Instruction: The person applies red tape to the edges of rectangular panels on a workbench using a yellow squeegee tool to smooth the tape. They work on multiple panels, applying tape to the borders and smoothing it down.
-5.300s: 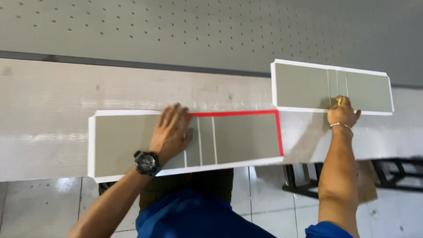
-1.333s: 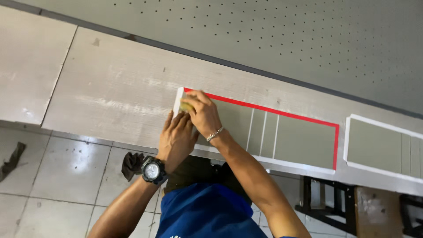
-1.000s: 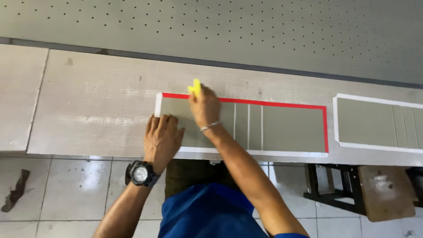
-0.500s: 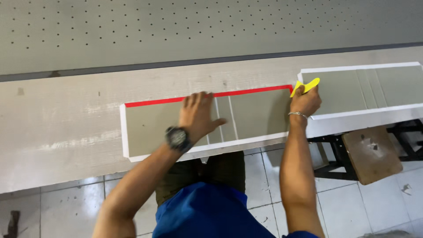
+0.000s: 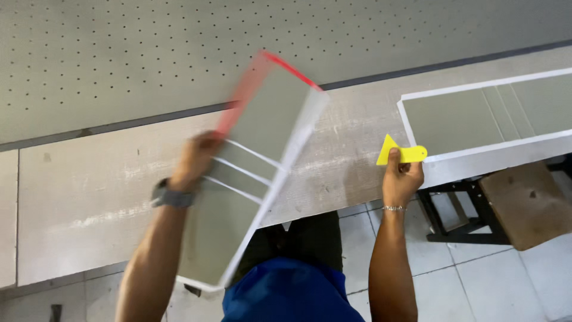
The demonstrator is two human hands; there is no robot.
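1. The left hand [image 5: 195, 156] sits left of centre, forearm rising from the bottom edge with a dark wristwatch [image 5: 169, 195] on the wrist. Its fingers curl over the left long edge of a long grey-green rectangular panel with white borders and a red strip along one edge [image 5: 253, 161], gripping it — the fingertips are hidden behind the panel.

2. The right hand [image 5: 401, 177] is right of centre, forearm upright from the bottom edge, a thin silver bracelet [image 5: 391, 208] at the wrist. Its fingers are closed round the lower part of a flat yellow plastic scraper [image 5: 401, 153], thumb pressed on its face.

3. The panel is lifted off the pale wooden bench [image 5: 89, 191] and motion-blurred. Its long axis runs diagonally, from the lower left near the person's blue shirt [image 5: 286, 298] up to the upper centre of the frame, where the red-edged end points. Thin white lines cross it near the middle.

4. The scraper lies roughly level, pointed corner to the left and rounded end to the right.

5. At the upper right a second grey-green panel with white borders [image 5: 476, 113] lies flat on the bench — its near left corner is just beside the scraper.

6. A grey perforated board [image 5: 119, 53] fills the top of the frame.
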